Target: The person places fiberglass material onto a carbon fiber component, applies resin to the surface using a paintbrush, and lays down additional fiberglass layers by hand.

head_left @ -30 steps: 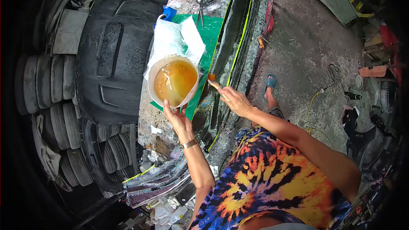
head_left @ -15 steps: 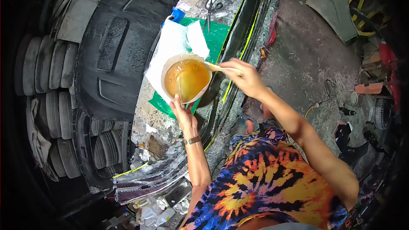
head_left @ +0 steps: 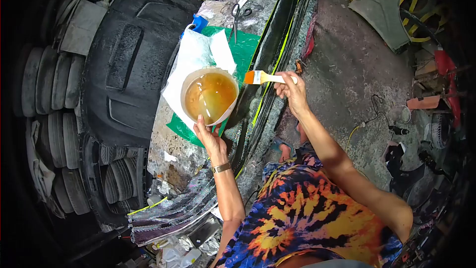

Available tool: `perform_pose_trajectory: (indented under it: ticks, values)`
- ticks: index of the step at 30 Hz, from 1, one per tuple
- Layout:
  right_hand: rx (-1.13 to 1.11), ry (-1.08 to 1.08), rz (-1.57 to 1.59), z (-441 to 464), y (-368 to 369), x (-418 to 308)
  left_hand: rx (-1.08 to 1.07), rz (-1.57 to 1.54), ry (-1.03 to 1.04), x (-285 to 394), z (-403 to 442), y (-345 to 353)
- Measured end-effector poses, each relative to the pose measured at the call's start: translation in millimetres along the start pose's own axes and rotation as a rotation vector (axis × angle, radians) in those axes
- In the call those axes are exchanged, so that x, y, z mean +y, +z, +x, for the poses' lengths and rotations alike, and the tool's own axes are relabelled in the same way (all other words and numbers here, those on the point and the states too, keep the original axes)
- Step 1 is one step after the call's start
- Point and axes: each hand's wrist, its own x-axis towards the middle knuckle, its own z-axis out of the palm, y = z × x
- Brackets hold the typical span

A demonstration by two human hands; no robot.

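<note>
My left hand [head_left: 211, 141] holds a white bowl [head_left: 186, 110] from its near side, thumb at the rim. Amber liquid [head_left: 209, 94] fills much of it. Right of the bowl, my right hand [head_left: 293, 92] grips the pale handle of a paintbrush [head_left: 265, 77]. The brush lies level, its orange-tinted bristles pointing left, apart from the bowl and above a long dark woven strip [head_left: 270, 44] with yellow edging. White cloth [head_left: 196, 49] and a green sheet [head_left: 243, 47] lie under and behind the bowl.
Black scissors [head_left: 236, 19] and a blue object [head_left: 200, 23] are on the worktable [head_left: 163, 139] beyond the bowl. A large black panel [head_left: 129, 59] stands at the left, near stacked tires [head_left: 64, 134]. A grey panel [head_left: 384, 7] lies at the upper right.
The brush was at the bowl's right rim half a second ago; my right hand has since drawn it off to the right. My left hand keeps its hold on the bowl.
</note>
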Motion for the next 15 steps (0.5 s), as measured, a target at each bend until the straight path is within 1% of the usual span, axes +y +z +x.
perform_pose_trajectory:
  ticks: [1,4,5,7,9,10,11,13,15]
  values:
    - [0.005,-0.001,0.006,-1,-4,11,0.013,0.016,-0.002,0,1,-3]
    - [0.041,-0.064,-0.287,-10,-11,54,0.009,-0.011,0.008,2,6,-15]
    - [0.003,-0.024,-0.421,-15,-13,68,0.01,-0.048,0.003,1,8,-20]
    - [-0.102,-0.442,-0.802,-26,-4,80,0.01,-0.053,0.006,4,6,-22]
    - [-0.282,-0.392,-0.911,-47,0,82,0.028,-0.019,-0.023,8,2,-21]
    - [-0.359,-0.402,-0.925,-54,-1,88,0.028,-0.016,-0.024,10,2,-22]
    - [-0.358,-0.4,-0.923,-61,-2,88,0.026,-0.03,-0.023,11,1,-23]
    - [-0.43,-0.408,-0.916,-68,-2,79,0.023,-0.044,-0.022,10,3,-27]
    - [-0.413,-0.406,-0.95,-67,-9,70,0.025,-0.05,-0.018,8,6,-32]
